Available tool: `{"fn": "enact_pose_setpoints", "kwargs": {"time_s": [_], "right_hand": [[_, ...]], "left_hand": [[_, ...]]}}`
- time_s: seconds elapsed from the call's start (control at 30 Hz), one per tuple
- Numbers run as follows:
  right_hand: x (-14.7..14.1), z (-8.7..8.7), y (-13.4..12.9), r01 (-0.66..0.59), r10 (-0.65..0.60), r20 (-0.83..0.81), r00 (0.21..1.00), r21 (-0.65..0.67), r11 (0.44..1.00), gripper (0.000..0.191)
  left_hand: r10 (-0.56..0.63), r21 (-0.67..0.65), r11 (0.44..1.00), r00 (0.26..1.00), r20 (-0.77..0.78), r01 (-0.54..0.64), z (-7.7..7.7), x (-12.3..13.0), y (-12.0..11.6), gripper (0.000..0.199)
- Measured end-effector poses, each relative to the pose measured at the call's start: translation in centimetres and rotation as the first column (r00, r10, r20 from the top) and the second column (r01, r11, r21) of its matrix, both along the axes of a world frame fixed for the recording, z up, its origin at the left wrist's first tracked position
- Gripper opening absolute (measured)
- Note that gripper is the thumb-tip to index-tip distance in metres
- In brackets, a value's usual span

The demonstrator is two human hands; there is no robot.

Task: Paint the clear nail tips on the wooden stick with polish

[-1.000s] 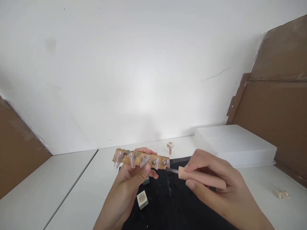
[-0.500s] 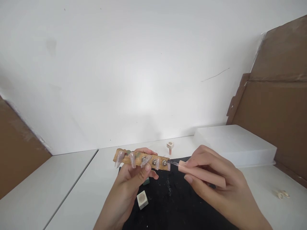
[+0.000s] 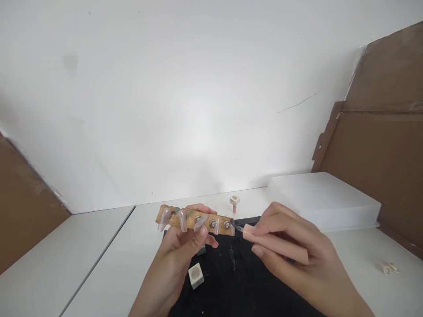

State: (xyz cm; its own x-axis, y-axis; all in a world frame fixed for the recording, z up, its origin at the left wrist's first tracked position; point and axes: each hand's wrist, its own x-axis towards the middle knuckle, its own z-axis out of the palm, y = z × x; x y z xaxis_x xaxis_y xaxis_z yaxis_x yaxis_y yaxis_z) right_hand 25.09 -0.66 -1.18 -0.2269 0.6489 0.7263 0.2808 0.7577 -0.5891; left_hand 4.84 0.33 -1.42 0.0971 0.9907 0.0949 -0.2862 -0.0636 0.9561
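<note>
Between the fingers and thumb of my left hand (image 3: 185, 248) is a tan nail display stand (image 3: 190, 215), held up above the table. Several glossy, pale false nails (image 3: 182, 220) sit along it, and round metal magnets show on its right half. My right hand (image 3: 294, 251) pinches the pink handle of a nail polish brush (image 3: 276, 244). The brush tip points left and meets the rightmost false nail (image 3: 232, 228), though exact contact is hard to make out.
Under my hands lies a black mat (image 3: 244, 281) bearing a whitish cube (image 3: 196, 276). A small block-topped bottle (image 3: 234, 202) stands behind it. At right are a white box (image 3: 327, 193), small cream rings (image 3: 388, 267) and a cardboard panel (image 3: 380, 145).
My right hand has shifted slightly left with the brush, bringing its tip lower against the rightmost false nail. My left hand and the stand have hardly moved.
</note>
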Motion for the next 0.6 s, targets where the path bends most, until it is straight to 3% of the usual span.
{"fn": "enact_pose_setpoints", "kwargs": {"time_s": [0.17,0.4,0.6], "right_hand": [[0.21,0.05,0.14,-0.054,0.054,-0.017,0.998,0.014,0.998,0.021],[0.16,-0.32,0.03,0.000,0.001,-0.059,0.998,0.007,1.000,0.023],[0.41,-0.03,0.06,-0.117,0.116,-0.045,0.992,-0.021,0.993,0.015]], "left_hand": [[0.019,0.002,1.000,0.999,0.030,-0.019,-0.11,-0.04,0.21,0.014],[0.020,0.004,1.000,1.000,0.018,-0.020,-0.13,-0.04,-0.11,0.014],[0.030,-0.005,1.000,0.999,0.034,-0.030,-0.01,0.00,-0.10,0.013]]}}
